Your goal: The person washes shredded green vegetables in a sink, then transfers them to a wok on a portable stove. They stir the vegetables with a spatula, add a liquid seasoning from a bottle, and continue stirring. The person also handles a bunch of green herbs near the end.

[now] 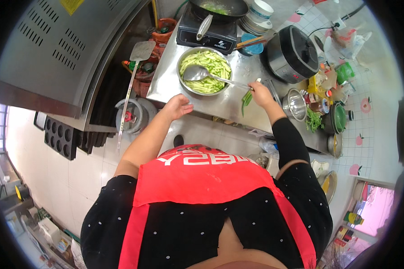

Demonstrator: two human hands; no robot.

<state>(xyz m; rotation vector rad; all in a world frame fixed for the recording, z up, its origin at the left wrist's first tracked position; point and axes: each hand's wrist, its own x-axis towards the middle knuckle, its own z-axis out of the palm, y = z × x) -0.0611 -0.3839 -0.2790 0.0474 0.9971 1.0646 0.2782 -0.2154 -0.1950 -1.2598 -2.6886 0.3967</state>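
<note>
My right hand grips the handle of a metal spatula. Its broad blade rests on top of pale green vegetable strips heaped in a round metal bowl. Just in front of that bowl, near the counter's edge, my left hand is held with its fingers apart and nothing in it. A few green scallion pieces lie on the steel counter beside my right hand. Behind the bowl stands a black cooker, carrying a dark wok with some green bits inside.
A rice cooker, an empty metal bowl and several seasoning jars crowd the right side. Chopsticks lie over a blue bowl. At left are a gas cylinder and a long-handled turner.
</note>
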